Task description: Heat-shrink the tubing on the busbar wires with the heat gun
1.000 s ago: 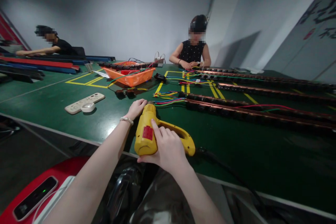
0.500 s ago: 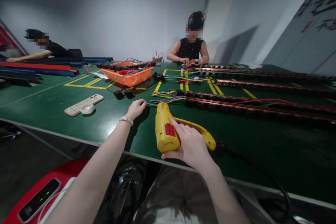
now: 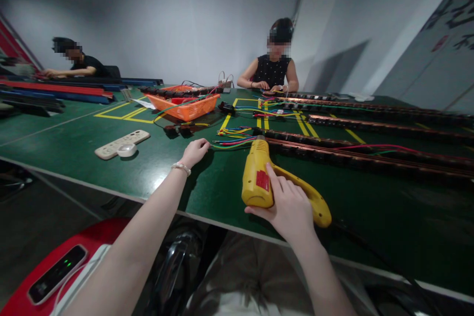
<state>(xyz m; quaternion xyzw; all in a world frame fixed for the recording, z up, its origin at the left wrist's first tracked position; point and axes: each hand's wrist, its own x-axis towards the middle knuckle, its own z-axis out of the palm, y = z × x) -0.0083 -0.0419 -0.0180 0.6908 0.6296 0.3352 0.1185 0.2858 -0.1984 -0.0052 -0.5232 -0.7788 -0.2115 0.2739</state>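
Note:
My right hand point(image 3: 291, 202) is closed around a yellow heat gun point(image 3: 257, 173) with a red label, its nozzle pointing away from me at the wires. At its left, my left hand point(image 3: 196, 152) pinches the end of a green-and-yellow wire point(image 3: 233, 147). Blue and red wires point(image 3: 237, 141) run beside that one, out of a long bundle of dark blocks and copper strips point(image 3: 355, 157). The heat gun's nozzle overlaps the wires near the bundle's end; whether it touches them cannot be seen.
An orange basket point(image 3: 188, 111) holding dark parts stands beyond my left hand. A beige power strip point(image 3: 122, 144) with a small white dish point(image 3: 127, 149) lies to the left. More bundles point(image 3: 370, 126) stretch right. Two people work across the table. The heat gun's cord point(image 3: 370, 247) trails right.
The heat gun has moved right along the wires in my right hand, toward the bundle. My left hand keeps its pinch on the wire end. The person at far left has drawn an arm in.

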